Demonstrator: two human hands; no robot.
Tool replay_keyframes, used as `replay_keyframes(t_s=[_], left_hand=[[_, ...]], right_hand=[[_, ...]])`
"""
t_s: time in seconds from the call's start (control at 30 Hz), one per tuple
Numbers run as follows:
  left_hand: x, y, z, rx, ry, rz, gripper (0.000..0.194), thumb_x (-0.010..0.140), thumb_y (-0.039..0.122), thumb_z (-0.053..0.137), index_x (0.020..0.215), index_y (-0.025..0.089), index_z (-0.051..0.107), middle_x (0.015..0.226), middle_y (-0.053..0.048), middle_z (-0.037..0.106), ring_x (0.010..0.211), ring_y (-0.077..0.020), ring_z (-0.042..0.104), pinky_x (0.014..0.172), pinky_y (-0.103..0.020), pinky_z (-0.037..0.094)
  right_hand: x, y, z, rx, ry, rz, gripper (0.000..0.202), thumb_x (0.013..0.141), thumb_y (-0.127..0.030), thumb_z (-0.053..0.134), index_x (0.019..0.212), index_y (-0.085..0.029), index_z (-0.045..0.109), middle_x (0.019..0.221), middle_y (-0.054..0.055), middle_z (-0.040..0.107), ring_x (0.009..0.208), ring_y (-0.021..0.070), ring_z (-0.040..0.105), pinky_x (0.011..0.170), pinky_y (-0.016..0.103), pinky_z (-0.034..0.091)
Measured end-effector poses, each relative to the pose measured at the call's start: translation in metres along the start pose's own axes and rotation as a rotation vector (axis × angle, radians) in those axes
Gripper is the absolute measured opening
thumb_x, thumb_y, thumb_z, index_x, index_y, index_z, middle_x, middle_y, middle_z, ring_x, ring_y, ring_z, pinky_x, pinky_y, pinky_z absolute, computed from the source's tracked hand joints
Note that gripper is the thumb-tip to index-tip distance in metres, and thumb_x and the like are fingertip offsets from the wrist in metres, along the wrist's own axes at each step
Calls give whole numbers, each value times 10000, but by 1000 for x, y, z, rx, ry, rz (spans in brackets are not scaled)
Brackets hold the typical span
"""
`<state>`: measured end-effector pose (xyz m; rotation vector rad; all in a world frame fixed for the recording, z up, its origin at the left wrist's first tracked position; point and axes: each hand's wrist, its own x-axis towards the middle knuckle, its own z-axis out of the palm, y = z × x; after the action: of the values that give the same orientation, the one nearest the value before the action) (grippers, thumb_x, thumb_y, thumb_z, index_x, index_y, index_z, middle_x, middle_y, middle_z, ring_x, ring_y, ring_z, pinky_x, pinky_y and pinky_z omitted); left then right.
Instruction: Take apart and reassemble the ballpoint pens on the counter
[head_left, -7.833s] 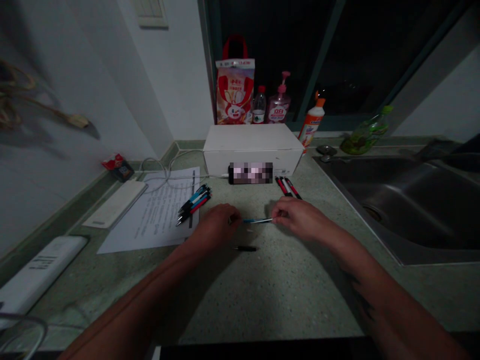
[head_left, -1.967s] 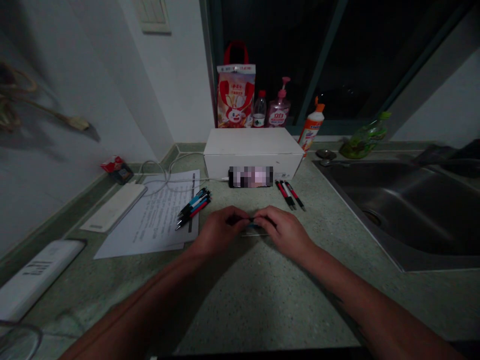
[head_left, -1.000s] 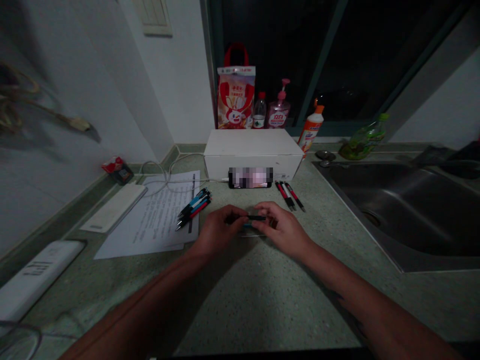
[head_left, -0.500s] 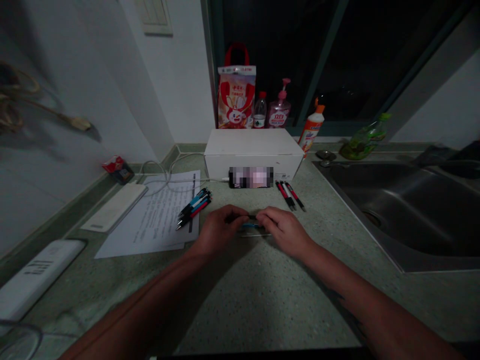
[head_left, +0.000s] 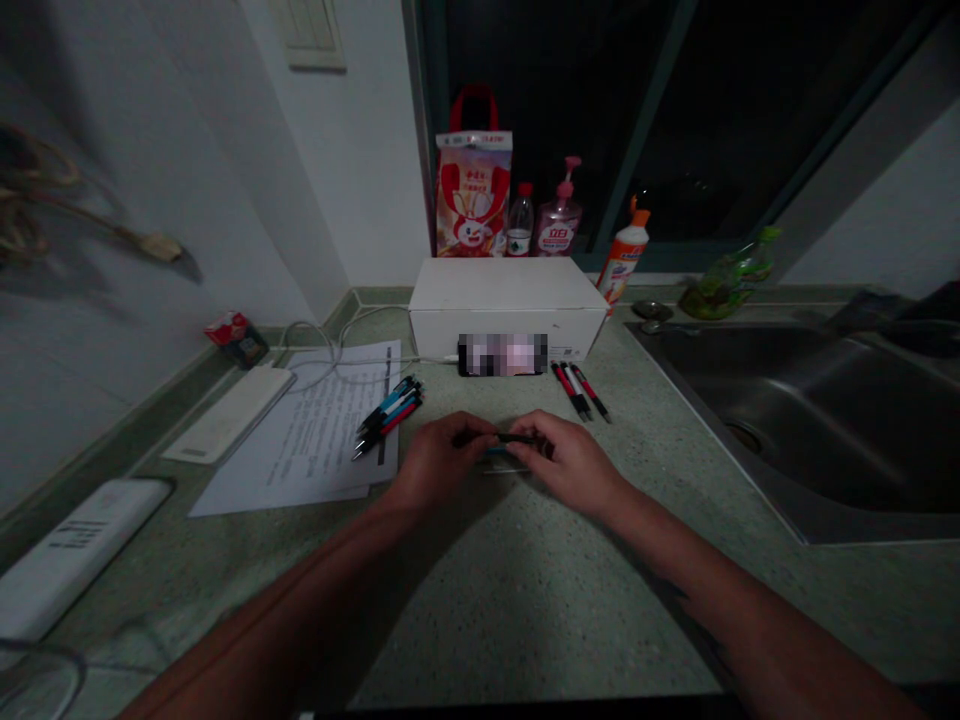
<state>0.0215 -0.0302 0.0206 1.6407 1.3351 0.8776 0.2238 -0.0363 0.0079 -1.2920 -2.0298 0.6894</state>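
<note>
My left hand [head_left: 444, 455] and my right hand [head_left: 568, 455] meet over the middle of the counter, fingers pinched on a thin dark piece [head_left: 517, 437] that looks like part of a pen. Just beneath the fingertips a small blue piece [head_left: 496, 449] shows, mostly hidden by the hands. Left of my left hand, several blue, black and red pens [head_left: 388, 415] lie in a pile on the printed paper [head_left: 300, 440]. Beyond my right hand, red and black pens and a white one [head_left: 579, 390] lie side by side.
A phone [head_left: 502, 355] with a cable leans on a white box [head_left: 510, 290]. Bottles and a red bag [head_left: 474, 195] stand behind it. To the right is a steel sink [head_left: 787, 530]. A white power strip [head_left: 82, 550] and a flat white slab [head_left: 229, 415] lie left.
The fingers of my right hand have shifted, the thumb and fingertips spreading slightly, and more of the dark piece shows between the hands. The pens on the counter have not moved.
</note>
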Motion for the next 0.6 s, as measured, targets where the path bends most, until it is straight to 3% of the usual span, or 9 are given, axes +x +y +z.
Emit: replay_keyframes(t_s=[0.17,0.27,0.4,0.5,0.6], left_hand=[[0,-4,0,51,-29,24,111,858,238,659,898,201,756,868,-49,784,796,-203,697,761,-338,559],[-1,-7,1,220,-97,95,125,855,206,652,893,211,772,877,-58,773,814,-226,689,783,-363,545],[-5,-11,6,424,-266,296,127,847,156,663,873,218,771,896,-53,739,906,-236,668,839,-358,509],[-8,-13,10,497,-394,407,121,855,146,665,884,216,759,904,-49,730,923,-230,645,855,-356,486],[-9,-11,10,536,-451,455,112,852,146,662,874,212,749,896,-44,726,915,-233,631,858,-364,471]], right_hand=[[1,-1,-3,-71,-51,-47,187,1015,-269,539,928,-214,695,908,50,716,842,191,643,743,322,451],[2,0,-5,-126,-48,-21,182,1016,-284,546,934,-214,692,919,48,710,853,195,645,750,324,444],[2,3,-8,-216,-45,10,95,960,-239,594,920,-214,677,875,25,687,763,171,620,687,295,402],[1,5,-8,-293,-129,-18,76,886,-157,614,873,-211,667,841,14,673,725,157,594,655,279,359],[0,5,-7,-349,-206,-39,122,823,-108,625,876,-211,662,863,15,668,746,160,590,646,273,332]])
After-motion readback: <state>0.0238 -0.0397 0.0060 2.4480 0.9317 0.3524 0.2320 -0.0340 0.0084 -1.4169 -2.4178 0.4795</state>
